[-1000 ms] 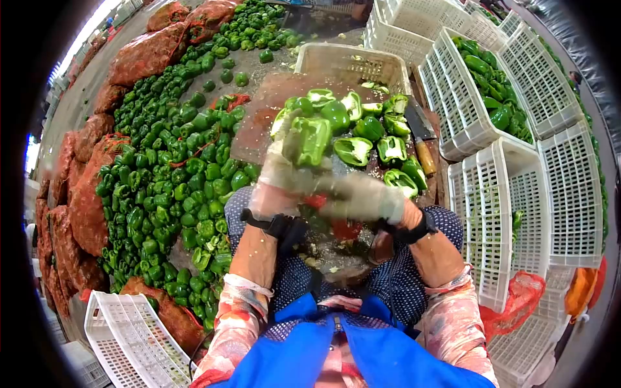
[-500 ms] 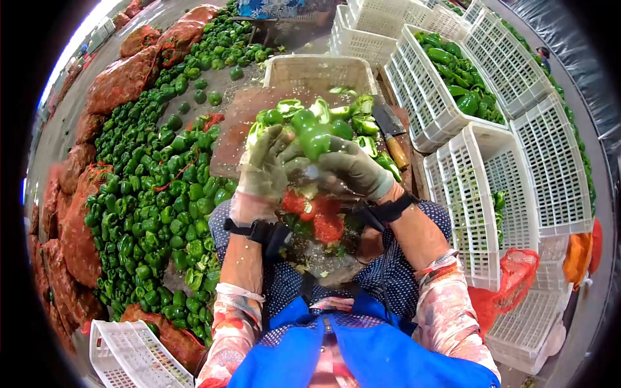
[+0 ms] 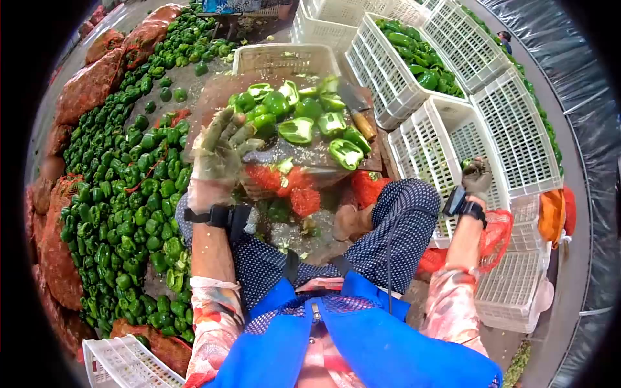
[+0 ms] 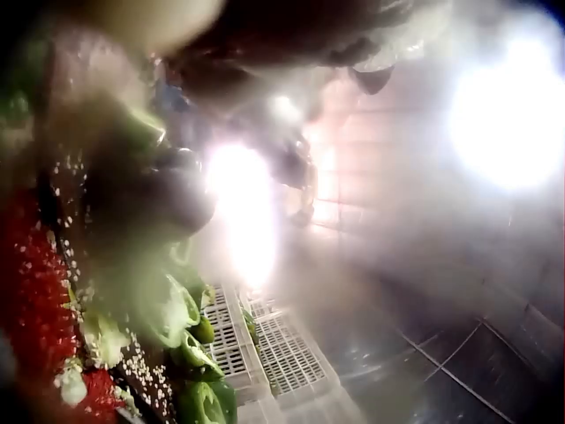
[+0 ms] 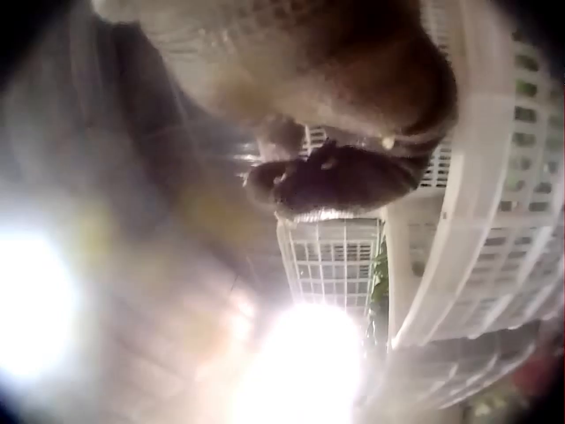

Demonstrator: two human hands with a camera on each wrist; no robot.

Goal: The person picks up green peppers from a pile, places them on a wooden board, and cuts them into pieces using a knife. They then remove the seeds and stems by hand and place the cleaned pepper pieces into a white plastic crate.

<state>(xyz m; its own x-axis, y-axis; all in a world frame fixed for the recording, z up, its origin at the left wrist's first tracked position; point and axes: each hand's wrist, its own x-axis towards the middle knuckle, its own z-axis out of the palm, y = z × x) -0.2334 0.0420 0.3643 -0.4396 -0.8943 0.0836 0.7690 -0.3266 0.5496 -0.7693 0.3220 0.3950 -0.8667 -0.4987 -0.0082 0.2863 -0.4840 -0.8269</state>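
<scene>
My gloved left hand is at the left side of the brown cutting board, fingers extended and slightly blurred. A green bell pepper sits right by its fingertips. Beside that pepper lie whole peppers and halves, among them a cut half showing its pale inside. My gloved right hand is out to the right over a white plastic crate, its fingers loosely bent. In the right wrist view no pepper shows between the right fingers. A wooden-handled knife lies at the board's right edge.
A large heap of green peppers covers the floor at left, bordered by red mesh sacks. White crates stand along the right, one filled with peppers. Red netting lies below the board; a pale tub stands behind it.
Both hands were together handling a cut pepper over the board. The right hand has swung away to the right crate; the left has moved apart, to the board's left side. The head view has shifted.
</scene>
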